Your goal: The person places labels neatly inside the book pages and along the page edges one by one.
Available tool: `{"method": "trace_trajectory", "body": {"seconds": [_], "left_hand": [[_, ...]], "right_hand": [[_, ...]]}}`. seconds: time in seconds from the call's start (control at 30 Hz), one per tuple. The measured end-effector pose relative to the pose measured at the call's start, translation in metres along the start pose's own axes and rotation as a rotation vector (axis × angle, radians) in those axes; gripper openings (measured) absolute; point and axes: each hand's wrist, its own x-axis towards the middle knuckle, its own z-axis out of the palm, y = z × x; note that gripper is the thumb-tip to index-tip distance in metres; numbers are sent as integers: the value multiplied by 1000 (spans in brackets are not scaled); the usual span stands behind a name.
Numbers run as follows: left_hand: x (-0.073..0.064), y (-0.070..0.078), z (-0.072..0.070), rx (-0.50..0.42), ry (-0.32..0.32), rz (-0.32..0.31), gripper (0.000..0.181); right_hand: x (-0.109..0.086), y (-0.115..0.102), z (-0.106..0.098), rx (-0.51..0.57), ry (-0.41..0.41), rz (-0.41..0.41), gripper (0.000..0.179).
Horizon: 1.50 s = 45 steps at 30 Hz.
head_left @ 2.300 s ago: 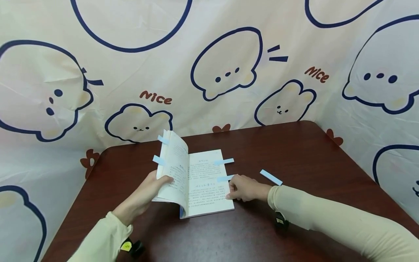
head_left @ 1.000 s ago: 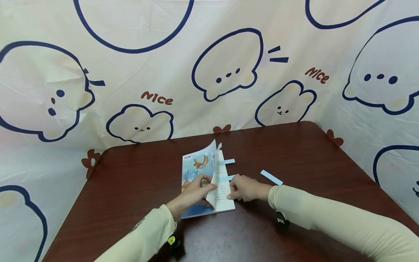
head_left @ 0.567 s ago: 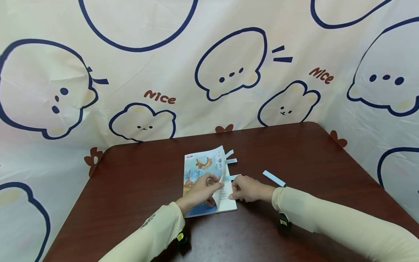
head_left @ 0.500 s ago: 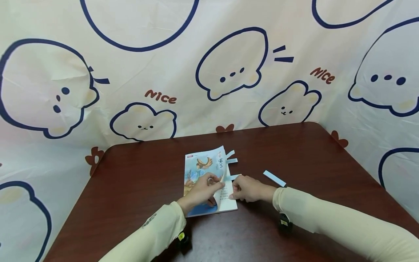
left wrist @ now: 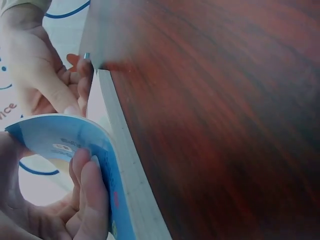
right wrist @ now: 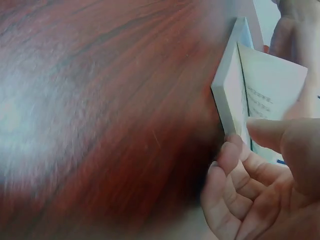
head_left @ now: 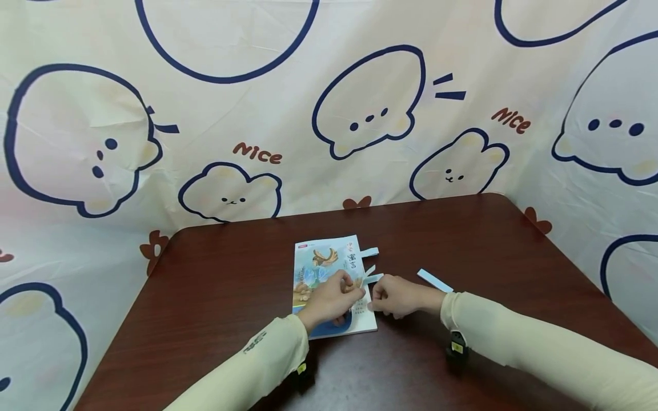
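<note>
A paperback book (head_left: 319, 251) with a light blue illustrated cover lies on the table, its front cover nearly closed. My left hand (head_left: 331, 299) pinches the free edge of the front cover, which bends up in a curve in the left wrist view, over the left fingers (left wrist: 90, 195). At the book's right edge, my right hand (head_left: 398, 297) holds the page block, thumb (right wrist: 270, 134) on the page and curled fingers against the side. Pale blue sticky tabs (head_left: 369, 252) stick out from the right edge, some close by my right hand.
A loose pale blue strip (head_left: 435, 281) lies on the dark brown table (head_left: 231, 268), right of the book and just beyond my right wrist. A cream curtain (head_left: 288, 114) with cartoon drawings hangs behind the table and at its sides.
My left hand has carried the lifted pages and cover from the left over to the right, turning the open book nearly closed. The right hand has stayed at the right edge.
</note>
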Motion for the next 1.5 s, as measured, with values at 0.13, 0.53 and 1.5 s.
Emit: {"method": "trace_trajectory", "body": {"seconds": [0.13,0.53,1.5], "left_hand": [[2,4,1,70,9,4,32],[15,10,13,280,65,-8,45],[-11,-7,-2,73,18,214,26]], "right_hand": [[-8,-1,-9,-16,19,0,24],[-20,-6,-26,-42,102,15,18],[-14,-23,-14,58,157,-68,26]]}}
